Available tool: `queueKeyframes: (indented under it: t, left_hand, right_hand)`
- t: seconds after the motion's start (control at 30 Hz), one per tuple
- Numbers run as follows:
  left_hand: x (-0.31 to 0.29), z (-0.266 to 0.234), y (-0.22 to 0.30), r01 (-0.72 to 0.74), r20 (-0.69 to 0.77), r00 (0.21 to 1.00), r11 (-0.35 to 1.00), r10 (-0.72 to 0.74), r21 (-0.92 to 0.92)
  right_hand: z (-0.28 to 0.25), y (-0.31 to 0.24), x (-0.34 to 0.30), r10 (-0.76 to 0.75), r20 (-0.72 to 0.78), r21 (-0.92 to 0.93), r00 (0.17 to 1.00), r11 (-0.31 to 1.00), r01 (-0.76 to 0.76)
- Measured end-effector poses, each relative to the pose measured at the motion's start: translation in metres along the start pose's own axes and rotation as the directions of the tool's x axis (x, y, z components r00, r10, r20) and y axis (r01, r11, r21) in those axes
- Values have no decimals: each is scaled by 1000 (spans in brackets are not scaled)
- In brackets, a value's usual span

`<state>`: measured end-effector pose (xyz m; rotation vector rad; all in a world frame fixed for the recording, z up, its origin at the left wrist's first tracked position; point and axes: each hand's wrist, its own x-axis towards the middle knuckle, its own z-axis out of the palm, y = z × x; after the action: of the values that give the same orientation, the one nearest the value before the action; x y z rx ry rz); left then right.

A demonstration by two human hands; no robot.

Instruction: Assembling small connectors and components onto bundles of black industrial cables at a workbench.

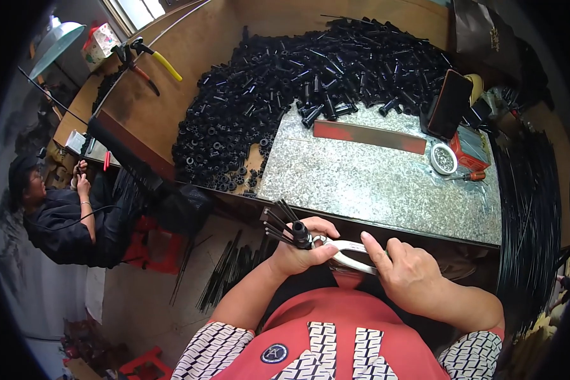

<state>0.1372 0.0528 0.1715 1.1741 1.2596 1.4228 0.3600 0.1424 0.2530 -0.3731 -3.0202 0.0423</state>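
My left hand [304, 250] is closed around a black tubular part [301, 233] and a bundle of thin black rods [282, 221] that fan out to the upper left. Against the tubular part lies the metal head of a hand tool with pale curved handles [353, 254], looking like pliers or snips. Those handles run into my right hand [408, 266], whose fingers curl around their end while the index finger points along them. The exact grip of the right fingers is partly hidden. Both hands are in front of my body, just before the table edge.
A speckled tabletop [373, 183] carries a flat reddish bar [368, 137], a small white bowl [443, 159], a phone [449, 104] and a screwdriver [474, 176]. Black parts [310, 69] heap behind. Long rods [529, 209] hang right. Another person [69, 215] sits left.
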Motion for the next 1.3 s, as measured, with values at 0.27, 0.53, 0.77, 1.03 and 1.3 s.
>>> queueKeyframes:
  t: [0.27, 0.53, 0.77, 1.03, 1.3]
  left_hand:
    - [-3, -6, -7, -33, -101, 995, 996, 25, -78]
    - [-6, -13, -25, -199, -140, 978, 910, 158, -364]
    - [-13, -13, -24, -232, -167, 968, 921, 188, -313]
    - [-17, -9, -17, -130, -142, 985, 956, 94, -264]
    - [-17, -8, -15, -143, -124, 985, 966, 118, -217]
  right_hand:
    - [3, -4, 8, 9, -23, -20, 1000, 1000, -10]
    - [2, -1, 11, -19, -27, 44, 999, 999, 20]
    - [1, 0, 14, -53, -78, 12, 996, 998, 55]
    - [4, 3, 14, -22, -135, 77, 991, 996, 33]
    - [2, 3, 17, -5, -158, 92, 987, 996, 20]
